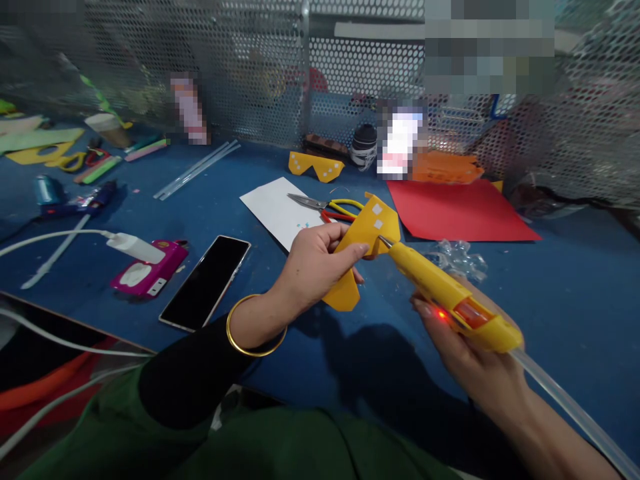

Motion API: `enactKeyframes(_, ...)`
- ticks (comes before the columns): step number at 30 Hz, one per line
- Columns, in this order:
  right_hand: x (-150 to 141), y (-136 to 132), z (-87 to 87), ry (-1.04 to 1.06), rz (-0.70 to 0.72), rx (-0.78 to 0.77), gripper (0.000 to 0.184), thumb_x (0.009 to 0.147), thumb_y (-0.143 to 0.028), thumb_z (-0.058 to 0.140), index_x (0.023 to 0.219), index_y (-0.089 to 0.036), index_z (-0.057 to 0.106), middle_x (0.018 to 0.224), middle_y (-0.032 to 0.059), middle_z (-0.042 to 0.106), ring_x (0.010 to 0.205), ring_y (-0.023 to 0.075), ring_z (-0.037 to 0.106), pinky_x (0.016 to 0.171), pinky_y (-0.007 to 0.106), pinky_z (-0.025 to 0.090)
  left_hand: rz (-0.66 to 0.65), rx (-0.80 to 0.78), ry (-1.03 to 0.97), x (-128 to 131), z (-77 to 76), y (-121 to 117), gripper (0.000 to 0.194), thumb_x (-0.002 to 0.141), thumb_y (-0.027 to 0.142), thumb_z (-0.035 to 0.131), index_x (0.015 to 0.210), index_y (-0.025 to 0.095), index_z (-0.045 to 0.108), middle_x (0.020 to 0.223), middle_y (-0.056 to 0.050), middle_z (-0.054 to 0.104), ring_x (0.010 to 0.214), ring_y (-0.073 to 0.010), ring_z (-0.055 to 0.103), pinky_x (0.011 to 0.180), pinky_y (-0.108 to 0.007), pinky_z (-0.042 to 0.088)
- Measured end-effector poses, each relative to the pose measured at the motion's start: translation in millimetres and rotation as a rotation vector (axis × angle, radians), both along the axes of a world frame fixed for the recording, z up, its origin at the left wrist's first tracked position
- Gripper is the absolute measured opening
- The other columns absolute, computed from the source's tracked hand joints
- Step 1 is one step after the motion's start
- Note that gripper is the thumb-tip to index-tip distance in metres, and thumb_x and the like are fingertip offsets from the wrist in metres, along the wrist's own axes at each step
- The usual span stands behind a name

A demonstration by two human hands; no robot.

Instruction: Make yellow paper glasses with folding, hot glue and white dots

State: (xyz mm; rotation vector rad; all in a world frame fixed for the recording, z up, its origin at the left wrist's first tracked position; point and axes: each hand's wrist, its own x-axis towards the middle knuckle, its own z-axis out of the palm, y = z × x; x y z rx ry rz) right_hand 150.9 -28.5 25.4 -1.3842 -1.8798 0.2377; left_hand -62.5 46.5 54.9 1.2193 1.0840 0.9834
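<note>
My left hand [314, 267] pinches a yellow paper cutout [345, 293] between thumb and fingers, above the blue table. Small white squares sit on the cutout's upper part. My right hand [465, 360] is wrapped round a yellow glue gun [440, 283] with a red light lit on its side. The metal nozzle is at the cutout's surface, just beside the squares; I cannot tell if it touches. A clear glue stick [570, 400] runs out of the gun's back end. Behind my left hand lie scissors [325, 205] with yellow and red handles, partly on white paper [273, 210].
A similar yellow cutout [315, 167] stands farther back. Red paper [465, 213] lies at right, near a crumpled clear plastic piece [460, 259]. On the left are a black phone [205, 283], a magenta power adapter [150, 270], glue sticks [197, 170] and a blue glue gun [93, 199].
</note>
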Motion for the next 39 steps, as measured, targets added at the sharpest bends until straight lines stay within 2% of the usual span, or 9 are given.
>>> enactKeyframes(8, -1.4, 0.8, 1.4, 0.038, 0.035, -0.027, 0.011, 0.096, -0.031, 0.06, 0.086, -0.027, 0.06, 0.07, -0.0018, 0.062, 0.057, 0.0153, 0.059, 0.049, 0.029, 0.045, 0.006, 0.007, 0.012, -0.1, -0.9, -0.4, 0.015, 0.083, 0.028, 0.073, 0.09, 0.015, 0.07, 0.091, -0.005, 0.079, 0.053, -0.0094, 0.067, 0.055, -0.021, 0.055)
enactKeyframes(15, 0.3, -1.2, -1.5, 0.007, 0.0, -0.018, 0.012, 0.096, -0.031, 0.061, 0.085, -0.026, 0.062, 0.073, -0.0003, 0.064, 0.066, 0.0179, 0.062, 0.056, 0.031, 0.048, 0.005, 0.005, 0.019, -0.3, 0.0, -0.5, 0.015, 0.083, 0.027, 0.072, 0.092, 0.014, 0.071, 0.091, -0.006, 0.079, 0.054, -0.0092, 0.067, 0.055, -0.021, 0.054)
enactKeyframes(22, -0.5, 1.2, 0.7, -0.012, -0.008, 0.025, 0.018, 0.096, -0.035, 0.06, 0.081, -0.027, 0.06, 0.07, -0.0001, 0.063, 0.064, 0.0183, 0.062, 0.055, 0.031, 0.047, -0.002, 0.005, 0.001, -0.3, -0.3, -0.6, 0.015, 0.083, 0.027, 0.073, 0.09, 0.014, 0.07, 0.086, -0.004, 0.077, 0.053, -0.009, 0.067, 0.055, -0.02, 0.053)
enactKeyframes(39, 0.9, 0.5, -1.7, -0.012, -0.004, 0.023, 0.014, 0.096, -0.033, 0.061, 0.083, -0.026, 0.063, 0.076, 0.001, 0.064, 0.07, 0.0188, 0.063, 0.059, 0.032, 0.048, 0.011, -0.003, 0.015, 0.2, 1.2, -2.0, 0.013, 0.084, 0.026, 0.072, 0.09, 0.014, 0.071, 0.086, -0.005, 0.078, 0.054, -0.0099, 0.067, 0.056, -0.022, 0.055)
